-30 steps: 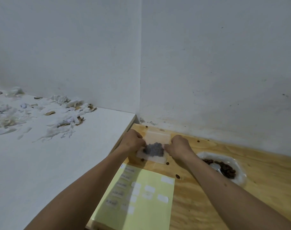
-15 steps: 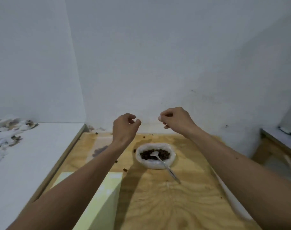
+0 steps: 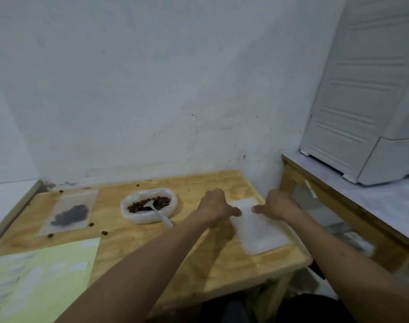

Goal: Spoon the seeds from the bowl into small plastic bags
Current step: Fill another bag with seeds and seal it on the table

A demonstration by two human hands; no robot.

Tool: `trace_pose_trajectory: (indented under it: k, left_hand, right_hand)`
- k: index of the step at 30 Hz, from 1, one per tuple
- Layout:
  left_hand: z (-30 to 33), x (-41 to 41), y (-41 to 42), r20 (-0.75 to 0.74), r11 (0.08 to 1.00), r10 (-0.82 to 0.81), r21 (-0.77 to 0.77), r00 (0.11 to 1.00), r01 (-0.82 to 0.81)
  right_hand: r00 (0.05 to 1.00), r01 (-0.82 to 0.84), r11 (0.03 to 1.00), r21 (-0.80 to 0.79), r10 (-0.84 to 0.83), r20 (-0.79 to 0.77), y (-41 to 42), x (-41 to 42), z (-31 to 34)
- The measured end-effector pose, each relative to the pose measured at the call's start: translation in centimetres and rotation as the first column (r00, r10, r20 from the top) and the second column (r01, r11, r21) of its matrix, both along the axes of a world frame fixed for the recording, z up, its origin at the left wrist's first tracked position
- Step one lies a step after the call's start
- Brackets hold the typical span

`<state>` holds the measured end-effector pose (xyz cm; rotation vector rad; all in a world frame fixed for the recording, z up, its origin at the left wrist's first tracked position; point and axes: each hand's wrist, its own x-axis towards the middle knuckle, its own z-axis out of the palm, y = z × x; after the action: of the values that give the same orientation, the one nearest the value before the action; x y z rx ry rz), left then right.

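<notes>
Left hand (image 3: 216, 207) and right hand (image 3: 277, 206) over empty bags (image 3: 257, 227), fingers loose, gripping nothing seen. Bowl (image 3: 148, 206) with spoon (image 3: 158, 212) left of hands.

A plain white wall (image 3: 152, 78), scuffed and marked, rose behind a plywood table (image 3: 199, 259). To its left sat a white surface (image 3: 5, 197); to its right, a marble-topped wooden bench (image 3: 373, 201) carried a white ribbed appliance (image 3: 362, 101). The light was dim and even.
</notes>
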<state>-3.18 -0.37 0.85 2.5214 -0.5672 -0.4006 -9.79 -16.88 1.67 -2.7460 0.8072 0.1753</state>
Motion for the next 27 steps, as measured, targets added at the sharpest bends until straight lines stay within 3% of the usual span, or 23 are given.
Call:
trace_pose_trajectory:
  k: [3, 5, 11, 15, 18, 22, 24, 27]
  left_hand:
    - [-1.4, -0.7, -1.4, -0.060, 0.994, -0.018, 0.105, 0.998, 0.024]
    - [-1.9, -1.1, -1.8, -0.062, 0.997, 0.013, 0.079, 0.998, -0.008]
    - [-3.0, -0.8, -2.4, -0.075, 0.991, 0.102, -0.076, 0.992, -0.107]
    - [-3.0, -1.3, -2.0, -0.047, 0.944, 0.189, -0.265, 0.981, -0.194]
    - [-2.2, -0.9, -1.5, -0.058, 0.829, 0.275, -0.490, 0.960, -0.267]
    - [0.0, -0.3, -0.5, -0.299, 0.556, 0.217, -0.744, 0.929, -0.370]
    - [1.4, 0.0, 0.6, -0.223, 0.515, 0.223, -0.800, 0.949, -0.309]
    - [4.3, 0.5, 3.1, -0.043, 0.472, 0.293, -0.862, 0.955, -0.184]
  right_hand:
    - [0.999, 0.033, 0.997, 0.065, -0.035, 0.025, -0.7, -0.7, -1.6]
    - [0.996, 0.045, 0.994, 0.098, -0.053, 0.077, -1.0, -0.9, -2.1]
    - [0.967, 0.092, 0.978, 0.186, -0.133, 0.218, -1.8, -0.9, -2.3]
    - [0.927, 0.059, 0.904, 0.423, -0.207, 0.313, -3.1, -0.7, -2.1]
    - [0.907, -0.034, 0.799, 0.600, -0.228, 0.354, -3.6, -1.0, -1.2]
    - [0.871, -0.094, 0.682, 0.725, -0.297, 0.392, -2.9, -1.0, 0.9]
    - [0.858, -0.132, 0.703, 0.699, -0.272, 0.435, -1.9, -0.4, 1.8]
    - [0.783, -0.158, 0.812, 0.562, -0.244, 0.573, 0.5, 1.0, 3.8]
